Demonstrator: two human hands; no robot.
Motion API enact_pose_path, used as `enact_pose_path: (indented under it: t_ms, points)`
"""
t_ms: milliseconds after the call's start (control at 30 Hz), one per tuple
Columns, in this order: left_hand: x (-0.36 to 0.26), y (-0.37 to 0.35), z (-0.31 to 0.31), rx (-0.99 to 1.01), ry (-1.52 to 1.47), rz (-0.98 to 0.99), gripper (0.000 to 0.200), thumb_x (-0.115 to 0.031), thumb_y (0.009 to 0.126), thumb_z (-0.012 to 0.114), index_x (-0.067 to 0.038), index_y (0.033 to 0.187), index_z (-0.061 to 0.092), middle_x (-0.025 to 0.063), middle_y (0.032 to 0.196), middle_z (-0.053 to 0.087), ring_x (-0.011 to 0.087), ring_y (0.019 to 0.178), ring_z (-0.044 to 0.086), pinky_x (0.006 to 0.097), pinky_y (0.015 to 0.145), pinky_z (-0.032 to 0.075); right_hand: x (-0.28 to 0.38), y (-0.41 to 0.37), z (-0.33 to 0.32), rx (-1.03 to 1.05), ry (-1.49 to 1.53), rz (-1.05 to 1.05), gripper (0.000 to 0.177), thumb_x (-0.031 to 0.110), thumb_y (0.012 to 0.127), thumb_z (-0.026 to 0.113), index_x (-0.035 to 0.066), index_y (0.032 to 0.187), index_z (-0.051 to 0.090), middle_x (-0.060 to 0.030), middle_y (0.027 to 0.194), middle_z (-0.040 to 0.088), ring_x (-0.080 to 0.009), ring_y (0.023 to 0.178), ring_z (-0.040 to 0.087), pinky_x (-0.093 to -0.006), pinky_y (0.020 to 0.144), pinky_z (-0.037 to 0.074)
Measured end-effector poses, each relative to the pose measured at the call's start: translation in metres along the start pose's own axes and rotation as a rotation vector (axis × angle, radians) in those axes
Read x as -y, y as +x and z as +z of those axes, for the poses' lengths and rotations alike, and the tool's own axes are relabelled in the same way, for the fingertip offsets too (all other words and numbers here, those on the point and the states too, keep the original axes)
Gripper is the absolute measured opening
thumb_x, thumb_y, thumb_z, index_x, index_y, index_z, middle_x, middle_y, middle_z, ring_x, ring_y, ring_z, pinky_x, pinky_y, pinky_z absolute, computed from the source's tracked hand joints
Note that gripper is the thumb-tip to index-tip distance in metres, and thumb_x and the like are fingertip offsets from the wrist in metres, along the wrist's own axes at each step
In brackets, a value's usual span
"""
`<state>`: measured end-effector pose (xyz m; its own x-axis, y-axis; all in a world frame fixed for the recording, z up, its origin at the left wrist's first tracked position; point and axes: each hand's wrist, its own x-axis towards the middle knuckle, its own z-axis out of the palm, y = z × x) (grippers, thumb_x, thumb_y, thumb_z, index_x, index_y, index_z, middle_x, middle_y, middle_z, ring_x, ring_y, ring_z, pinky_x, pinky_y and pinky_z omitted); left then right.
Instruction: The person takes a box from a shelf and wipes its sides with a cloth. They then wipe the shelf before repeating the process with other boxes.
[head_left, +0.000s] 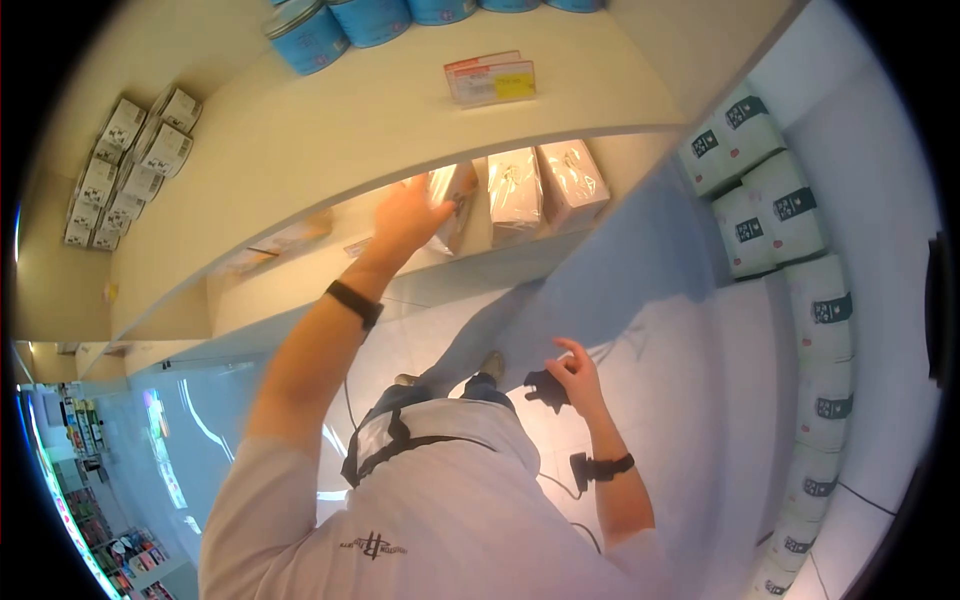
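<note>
On the lower shelf, my left hand (408, 215) reaches in at a plastic-wrapped package (456, 205). The thumb lies over the package's front; the other fingers are blurred and partly hidden under the shelf edge, so the grip cannot be made out. Two more wrapped packages (515, 195) (573, 182) stand just right of it. Lower right, my right hand (577, 378) hangs over the floor with bent fingers, the index finger raised. A black object (546, 391) shows beside its fingertips; whether the hand holds it is unclear.
The upper shelf (350, 150) bears blue tins (370, 20), a price tag (492, 79) and stacked small boxes (125, 170). White packs with dark labels (790, 205) line the right side. A cable (560, 484) hangs near my right wrist.
</note>
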<state>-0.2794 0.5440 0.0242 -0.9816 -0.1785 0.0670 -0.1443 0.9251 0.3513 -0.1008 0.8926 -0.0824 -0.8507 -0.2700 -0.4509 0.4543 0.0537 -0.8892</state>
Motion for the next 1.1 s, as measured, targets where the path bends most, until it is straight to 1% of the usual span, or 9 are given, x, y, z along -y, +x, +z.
enact_pose_path:
  t_ms: [200, 333, 367, 567, 667, 733, 900, 1000, 1100]
  points:
    - [-0.012, 0.007, 0.031, -0.07, -0.013, -0.024, 0.083, -0.052, 0.084, 0.07, -0.016, 0.151, 0.037, 0.031, 0.11, 0.061, 0.0469, 0.097, 0.064, 0.0521, 0.081, 0.054, -0.016, -0.019, -0.007, -0.164, 0.219, 0.077, 0.035, 0.011, 0.094, 0.069, 0.004, 0.127, 0.06, 0.0047, 0.07, 0.058, -0.0029, 0.061, 0.049, -0.0202, 0.056, 0.038]
    - [-0.022, 0.004, 0.031, -0.038, -0.072, 0.0, 0.069, -0.057, 0.096, 0.053, -0.008, 0.143, 0.042, 0.0324, 0.118, 0.056, 0.0478, 0.093, 0.065, 0.053, 0.079, 0.055, -0.015, -0.026, 0.0, -0.181, 0.314, 0.129, 0.031, 0.01, 0.096, 0.065, 0.004, 0.125, 0.06, 0.0005, 0.077, 0.064, -0.0069, 0.066, 0.059, -0.0226, 0.058, 0.048]
    - [-0.021, 0.004, 0.029, 0.003, -0.094, -0.01, 0.069, -0.057, 0.096, 0.052, -0.007, 0.142, 0.042, 0.0331, 0.119, 0.056, 0.048, 0.093, 0.065, 0.0532, 0.079, 0.055, -0.023, -0.024, 0.0, -0.173, 0.342, 0.116, 0.029, 0.013, 0.098, 0.063, 0.004, 0.125, 0.06, -0.0053, 0.085, 0.068, -0.0123, 0.072, 0.067, -0.0253, 0.062, 0.055]
    - [-0.004, -0.027, -0.017, 0.1, -0.156, -0.119, 0.07, -0.052, 0.095, 0.057, -0.005, 0.144, 0.041, 0.0309, 0.125, 0.054, 0.0441, 0.107, 0.062, 0.0501, 0.089, 0.053, -0.006, -0.023, 0.012, 0.048, 0.56, 0.154, 0.039, 0.026, 0.1, 0.06, 0.003, 0.131, 0.056, -0.0129, 0.104, 0.069, -0.0219, 0.088, 0.071, -0.0315, 0.074, 0.059]
    - [0.034, -0.072, -0.029, 0.066, -0.258, 0.008, 0.071, -0.046, 0.094, 0.061, -0.007, 0.148, 0.036, 0.027, 0.127, 0.055, 0.0416, 0.113, 0.06, 0.0481, 0.095, 0.051, -0.007, -0.016, 0.025, 0.152, 0.599, 0.151, 0.051, 0.03, 0.096, 0.064, -0.001, 0.135, 0.051, -0.0142, 0.12, 0.065, -0.0239, 0.102, 0.068, -0.0347, 0.081, 0.058]
    - [0.057, -0.107, -0.059, 0.177, -0.259, -0.042, 0.069, -0.044, 0.094, 0.062, -0.005, 0.147, 0.039, 0.0257, 0.133, 0.054, 0.0428, 0.121, 0.056, 0.0471, 0.101, 0.047, -0.002, -0.014, 0.044, 0.271, 0.573, 0.162, 0.055, 0.031, 0.095, 0.06, 0.003, 0.14, 0.048, -0.0179, 0.125, 0.063, -0.0285, 0.1, 0.067, -0.0376, 0.072, 0.058]
    - [0.173, -0.201, -0.086, 0.468, -0.21, 0.029, 0.065, -0.042, 0.09, 0.067, -0.005, 0.14, 0.05, 0.024, 0.124, 0.061, 0.0413, 0.118, 0.059, 0.0471, 0.1, 0.048, 0.013, -0.009, 0.128, 0.353, 0.502, 0.196, 0.057, 0.031, 0.089, 0.06, -0.001, 0.135, 0.05, -0.0198, 0.125, 0.063, -0.0316, 0.103, 0.066, -0.0376, 0.082, 0.055]
    - [0.258, -0.258, -0.096, 0.496, -0.205, 0.053, 0.064, -0.041, 0.088, 0.069, -0.003, 0.137, 0.053, 0.0239, 0.121, 0.064, 0.0406, 0.117, 0.06, 0.0471, 0.099, 0.048, 0.011, -0.009, 0.193, 0.419, 0.454, 0.241, 0.057, 0.035, 0.087, 0.056, -0.004, 0.128, 0.054, -0.0224, 0.12, 0.065, -0.0344, 0.101, 0.067, -0.0385, 0.083, 0.055]
    - [0.338, -0.315, -0.12, 0.5, -0.242, -0.048, 0.068, -0.038, 0.086, 0.071, -0.003, 0.141, 0.052, 0.0235, 0.133, 0.06, 0.0399, 0.124, 0.056, 0.0465, 0.105, 0.045, -0.009, -0.005, 0.258, 0.425, 0.496, 0.331, 0.051, 0.031, 0.084, 0.058, -0.002, 0.123, 0.059, -0.0205, 0.117, 0.067, -0.0347, 0.103, 0.067, -0.0413, 0.086, 0.055]
